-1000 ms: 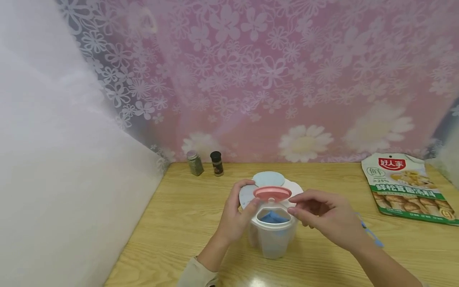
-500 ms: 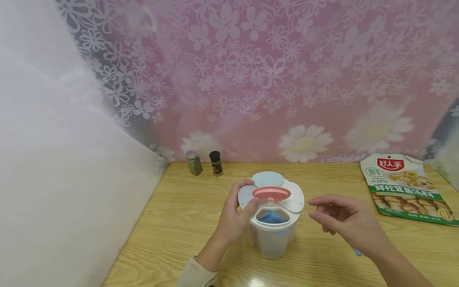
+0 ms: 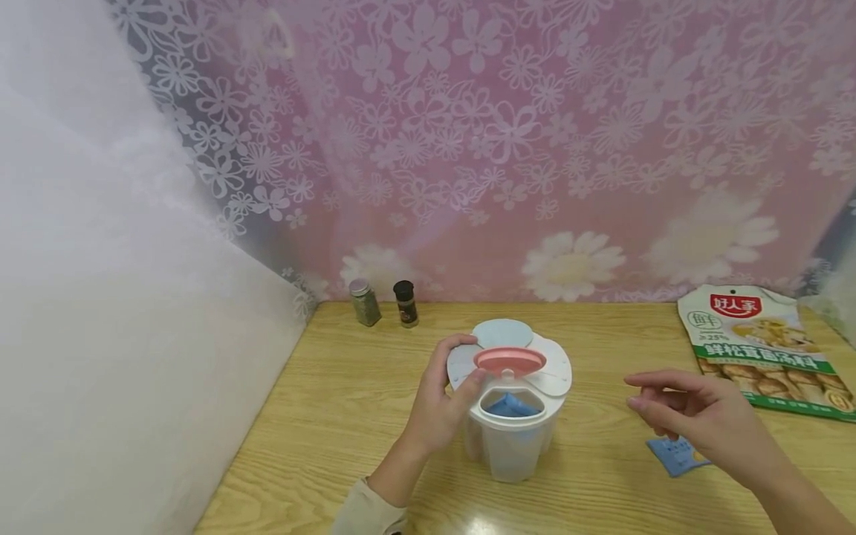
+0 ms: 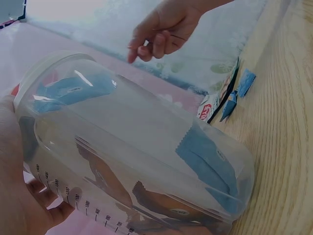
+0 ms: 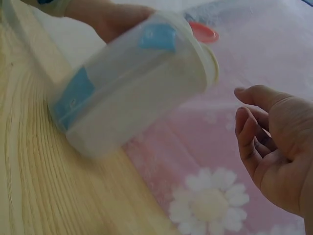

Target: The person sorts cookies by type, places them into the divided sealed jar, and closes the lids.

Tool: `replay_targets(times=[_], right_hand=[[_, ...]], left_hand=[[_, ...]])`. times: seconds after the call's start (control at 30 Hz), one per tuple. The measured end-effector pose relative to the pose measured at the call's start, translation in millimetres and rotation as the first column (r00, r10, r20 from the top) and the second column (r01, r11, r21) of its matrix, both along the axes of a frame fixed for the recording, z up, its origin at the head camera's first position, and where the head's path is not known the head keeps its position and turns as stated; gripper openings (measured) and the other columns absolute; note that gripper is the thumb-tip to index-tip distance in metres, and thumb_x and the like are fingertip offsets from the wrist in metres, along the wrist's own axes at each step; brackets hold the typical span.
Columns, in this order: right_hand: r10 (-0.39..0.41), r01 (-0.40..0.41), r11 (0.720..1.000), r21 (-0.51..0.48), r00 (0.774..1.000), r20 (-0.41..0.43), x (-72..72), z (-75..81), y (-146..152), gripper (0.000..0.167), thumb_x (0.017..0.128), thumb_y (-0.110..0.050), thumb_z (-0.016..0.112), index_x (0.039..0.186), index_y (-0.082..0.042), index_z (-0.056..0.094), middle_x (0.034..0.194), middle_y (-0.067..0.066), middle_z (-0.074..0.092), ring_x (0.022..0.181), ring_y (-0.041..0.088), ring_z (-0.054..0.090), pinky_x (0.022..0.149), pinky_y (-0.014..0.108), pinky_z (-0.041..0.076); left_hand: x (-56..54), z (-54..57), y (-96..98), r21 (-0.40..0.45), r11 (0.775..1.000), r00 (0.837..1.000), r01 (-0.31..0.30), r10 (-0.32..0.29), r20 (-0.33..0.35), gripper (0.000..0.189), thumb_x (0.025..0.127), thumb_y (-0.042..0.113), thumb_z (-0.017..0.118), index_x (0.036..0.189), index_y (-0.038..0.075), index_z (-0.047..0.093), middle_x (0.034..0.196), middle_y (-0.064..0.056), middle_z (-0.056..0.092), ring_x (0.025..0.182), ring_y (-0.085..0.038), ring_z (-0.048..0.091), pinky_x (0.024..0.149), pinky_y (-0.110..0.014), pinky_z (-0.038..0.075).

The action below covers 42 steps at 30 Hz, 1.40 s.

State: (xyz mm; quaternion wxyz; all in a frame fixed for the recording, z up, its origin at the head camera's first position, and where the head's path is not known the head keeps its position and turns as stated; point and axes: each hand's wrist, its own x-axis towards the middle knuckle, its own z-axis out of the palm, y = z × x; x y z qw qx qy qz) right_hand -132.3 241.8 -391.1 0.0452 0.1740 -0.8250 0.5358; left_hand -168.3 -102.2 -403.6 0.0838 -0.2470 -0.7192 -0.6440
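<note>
A clear divided storage container stands on the table in the head view, its white top carrying petal-shaped lids. One pink lid is flipped up, and a blue packet shows in the opening below it. My left hand grips the container's left side by the rim, thumb on top. Through the wall, the left wrist view shows a second blue packet at the bottom and brown packets in another compartment. My right hand, loosely curled around nothing, hovers near a blue packet on the table.
A large mushroom soup pouch lies at the back right. Two small seasoning jars, one with green contents and one black-capped, stand at the back left. A flowered pink cloth hangs behind the table.
My right hand has left the container's opening and moved right, over toward the blue packet on the table. The left hand and the container have stayed put.
</note>
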Motion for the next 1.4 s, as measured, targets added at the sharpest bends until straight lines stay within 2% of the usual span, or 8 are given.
replay_targets(times=[0.2, 0.4, 0.57, 0.77, 0.9, 1.13, 1.3, 1.4], right_hand=[[0.030, -0.027, 0.996, 0.088, 0.999, -0.024, -8.7, -11.7, 24, 0.031, 0.093, 0.001, 0.065, 0.124, 0.000, 0.064, 0.089, -0.005, 0.070, 0.066, 0.015, 0.061, 0.052, 0.033, 0.048], [0.234, -0.230, 0.968, 0.104, 0.972, -0.028, -19.4, -23.5, 49, 0.033, 0.091, 0.009, 0.062, 0.121, -0.004, 0.066, 0.093, -0.003, 0.068, 0.067, 0.017, 0.062, 0.050, 0.031, 0.049], [0.422, -0.418, 0.902, 0.108, 0.906, -0.019, -30.4, -34.0, 71, 0.038, 0.090, 0.013, 0.061, 0.124, -0.004, 0.065, 0.098, 0.000, 0.068, 0.072, 0.016, 0.064, 0.052, 0.030, 0.050], [0.592, -0.581, 0.806, -0.109, 0.793, 0.148, -40.3, -48.9, 101, 0.043, 0.092, 0.018, 0.052, 0.134, 0.011, 0.052, 0.126, 0.001, 0.063, 0.103, 0.017, 0.066, 0.071, 0.034, 0.057], [0.596, -0.566, 0.803, -0.189, 0.765, 0.245, -41.8, -59.2, 116, 0.044, 0.094, 0.017, 0.050, 0.137, 0.012, 0.048, 0.131, -0.001, 0.064, 0.095, 0.017, 0.060, 0.065, 0.036, 0.050], [0.544, -0.544, 0.833, -0.100, 0.776, 0.320, -43.2, -65.0, 121, 0.041, 0.094, 0.011, 0.056, 0.135, 0.008, 0.054, 0.080, 0.009, 0.053, 0.060, 0.030, 0.031, 0.050, 0.037, 0.034], [0.528, -0.536, 0.838, -0.099, 0.753, 0.392, -43.4, -68.6, 127, 0.042, 0.095, 0.007, 0.058, 0.136, 0.008, 0.053, 0.083, 0.008, 0.059, 0.059, 0.031, 0.029, 0.050, 0.037, 0.034], [0.494, -0.518, 0.854, -0.055, 0.771, 0.402, -43.2, -72.5, 131, 0.043, 0.094, 0.003, 0.061, 0.136, 0.007, 0.054, 0.090, 0.003, 0.064, 0.059, 0.032, 0.031, 0.050, 0.036, 0.035]], left_hand=[[-1.0, -0.3, 1.1, -0.004, 1.000, 1.000, -0.007, 0.007, -0.004, 0.040, 0.099, 0.021, 0.059, 0.137, 0.016, 0.047, 0.126, -0.010, 0.058, 0.107, -0.015, 0.060, 0.091, -0.028, 0.053], [0.2, 1.6, 0.7, -0.010, 1.000, 1.000, -0.010, 0.010, 0.007, 0.040, 0.099, 0.021, 0.059, 0.136, 0.016, 0.048, 0.127, -0.010, 0.058, 0.108, -0.015, 0.060, 0.093, -0.028, 0.053], [-0.5, 2.0, 0.6, -0.009, 1.000, 1.000, -0.015, 0.015, -0.006, 0.039, 0.099, 0.021, 0.060, 0.136, 0.015, 0.048, 0.126, -0.009, 0.059, 0.106, -0.014, 0.061, 0.090, -0.027, 0.053], [-0.1, 1.0, 2.4, -0.016, 1.000, 1.000, -0.019, 0.019, 0.012, 0.040, 0.098, 0.019, 0.059, 0.136, 0.015, 0.048, 0.127, -0.008, 0.058, 0.107, -0.015, 0.061, 0.091, -0.028, 0.054], [2.5, 2.2, 3.5, -0.026, 0.999, 0.998, -0.032, 0.033, 0.054, 0.041, 0.098, 0.020, 0.059, 0.137, 0.018, 0.047, 0.129, -0.005, 0.057, 0.110, -0.016, 0.060, 0.094, -0.028, 0.052], [3.8, 3.5, 2.6, -0.022, 0.999, 0.998, -0.029, 0.030, 0.047, 0.041, 0.098, 0.019, 0.058, 0.137, 0.018, 0.047, 0.130, -0.007, 0.057, 0.109, -0.018, 0.060, 0.093, -0.029, 0.054], [3.3, 2.2, 3.6, -0.018, 1.000, 0.999, -0.019, 0.019, 0.046, 0.041, 0.099, 0.020, 0.058, 0.138, 0.018, 0.046, 0.130, -0.007, 0.056, 0.110, -0.019, 0.060, 0.093, -0.029, 0.053], [3.5, 1.9, 4.3, -0.010, 1.000, 0.999, -0.014, 0.014, 0.047, 0.041, 0.099, 0.019, 0.058, 0.138, 0.018, 0.046, 0.129, -0.008, 0.056, 0.109, -0.018, 0.060, 0.092, -0.028, 0.054]])
